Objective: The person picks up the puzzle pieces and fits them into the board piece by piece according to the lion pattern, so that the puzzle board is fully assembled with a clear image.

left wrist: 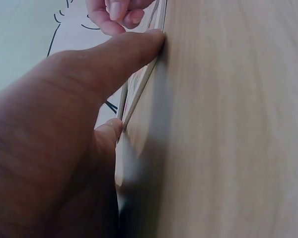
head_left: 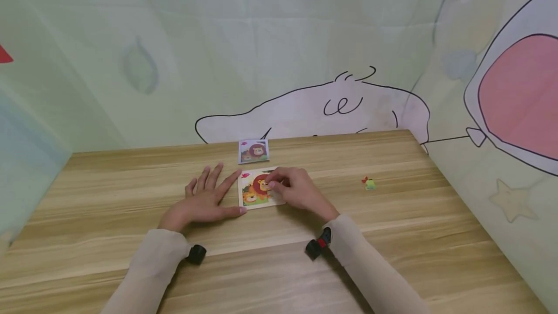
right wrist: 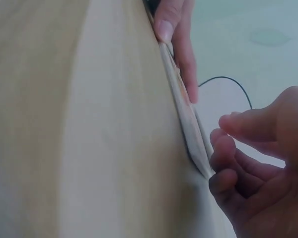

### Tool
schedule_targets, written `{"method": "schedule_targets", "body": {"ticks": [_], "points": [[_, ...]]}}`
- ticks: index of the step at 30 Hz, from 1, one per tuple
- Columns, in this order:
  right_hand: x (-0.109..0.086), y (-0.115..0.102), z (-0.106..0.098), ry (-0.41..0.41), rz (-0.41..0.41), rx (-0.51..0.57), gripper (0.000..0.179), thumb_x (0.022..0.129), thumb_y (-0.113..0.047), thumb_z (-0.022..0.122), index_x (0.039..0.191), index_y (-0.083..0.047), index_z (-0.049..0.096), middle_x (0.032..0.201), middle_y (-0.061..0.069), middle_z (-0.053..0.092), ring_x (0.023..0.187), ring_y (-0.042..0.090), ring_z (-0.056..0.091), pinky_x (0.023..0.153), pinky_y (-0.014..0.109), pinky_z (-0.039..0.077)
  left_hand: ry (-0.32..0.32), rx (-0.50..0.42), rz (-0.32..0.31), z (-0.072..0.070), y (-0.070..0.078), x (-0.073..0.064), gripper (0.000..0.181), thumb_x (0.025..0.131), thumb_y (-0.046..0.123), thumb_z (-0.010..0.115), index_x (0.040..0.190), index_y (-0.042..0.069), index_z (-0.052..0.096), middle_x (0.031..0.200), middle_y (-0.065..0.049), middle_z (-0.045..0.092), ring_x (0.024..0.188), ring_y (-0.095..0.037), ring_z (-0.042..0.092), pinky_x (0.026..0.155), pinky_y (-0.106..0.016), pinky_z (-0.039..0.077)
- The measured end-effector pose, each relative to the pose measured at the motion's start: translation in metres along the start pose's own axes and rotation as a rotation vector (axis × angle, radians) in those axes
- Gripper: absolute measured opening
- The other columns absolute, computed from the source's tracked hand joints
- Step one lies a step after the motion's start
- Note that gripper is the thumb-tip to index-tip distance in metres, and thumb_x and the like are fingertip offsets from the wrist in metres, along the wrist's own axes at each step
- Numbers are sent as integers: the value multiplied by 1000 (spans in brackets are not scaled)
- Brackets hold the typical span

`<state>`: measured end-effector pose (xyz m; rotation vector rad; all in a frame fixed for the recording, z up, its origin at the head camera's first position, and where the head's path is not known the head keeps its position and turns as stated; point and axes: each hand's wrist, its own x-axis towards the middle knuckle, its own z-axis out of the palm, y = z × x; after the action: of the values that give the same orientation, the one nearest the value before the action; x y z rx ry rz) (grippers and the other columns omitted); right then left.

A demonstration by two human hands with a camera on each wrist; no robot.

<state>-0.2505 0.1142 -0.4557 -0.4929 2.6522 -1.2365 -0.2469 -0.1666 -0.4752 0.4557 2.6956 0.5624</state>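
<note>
In the head view, a small square lion puzzle (head_left: 250, 189) with a pale frame lies on the wooden table. My left hand (head_left: 207, 202) is spread beside it, index fingertip at its upper left corner and thumb at its lower left corner. My right hand (head_left: 298, 188) is over the puzzle's right side, thumb and index finger bent close together by the lion's face. In the right wrist view, the curled right fingers (right wrist: 223, 148) are near the board's edge; whether they hold a piece cannot be told. The right hand partly hides the puzzle.
A matching lion picture card (head_left: 254, 151) lies just behind the puzzle, close to the table's back edge. Off to the right rests a small red and green puzzle piece (head_left: 369, 184), or possibly two together. A printed cloth (head_left: 279, 52) hangs behind the table (head_left: 270, 275).
</note>
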Motion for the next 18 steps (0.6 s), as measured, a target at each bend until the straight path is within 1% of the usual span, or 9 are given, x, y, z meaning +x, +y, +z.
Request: {"method": "schedule_targets", "body": {"ticks": [2,4,5,8,11,15,18], "points": [[-1,1,-4,17,2,18,17,108,-19,65,119,-16,78,112,3,76,83,17,63,67,25,51,0,-2,-1,0,0,1,108,90,82,64,173,38,12,182,-18,-14,166,-51,-18,124,-79,-8],[-1,2,-10,31,-3,43,17,108,-18,66,119,-15,78,106,5,76,75,17,63,61,26,51,0,-4,-2,1,0,1,108,89,81,64,173,38,12,182,-17,-14,166,-51,-18,124,-78,-7],[-2,3,-13,37,-4,50,17,107,-18,66,119,-14,78,105,5,76,73,17,63,60,27,51,0,-4,-2,1,-1,1,108,90,81,64,173,38,11,182,-17,-14,166,-51,-19,124,-78,-8],[-3,6,-25,41,-4,66,18,107,-17,67,120,-11,77,103,8,77,72,15,64,61,26,52,-1,-5,2,1,-2,1,107,90,80,64,173,38,11,182,-17,-15,166,-50,-19,124,-78,-7],[-5,9,-37,50,9,65,21,106,-17,68,122,-8,77,106,11,77,74,16,67,65,27,53,1,-6,8,1,-2,1,107,91,79,65,173,39,10,182,-17,-15,166,-50,-18,123,-79,-7],[-9,14,-54,69,28,68,25,106,-17,67,128,-6,75,115,13,78,78,24,73,71,28,56,2,-9,9,0,-3,0,107,91,79,65,173,39,10,182,-16,-15,166,-49,-18,124,-78,-6],[-12,18,-68,78,43,81,28,106,-15,68,131,-4,73,120,15,77,81,31,77,75,31,59,0,-9,10,0,-2,0,108,90,80,65,173,38,10,182,-16,-15,166,-49,-18,124,-78,-6]]}}
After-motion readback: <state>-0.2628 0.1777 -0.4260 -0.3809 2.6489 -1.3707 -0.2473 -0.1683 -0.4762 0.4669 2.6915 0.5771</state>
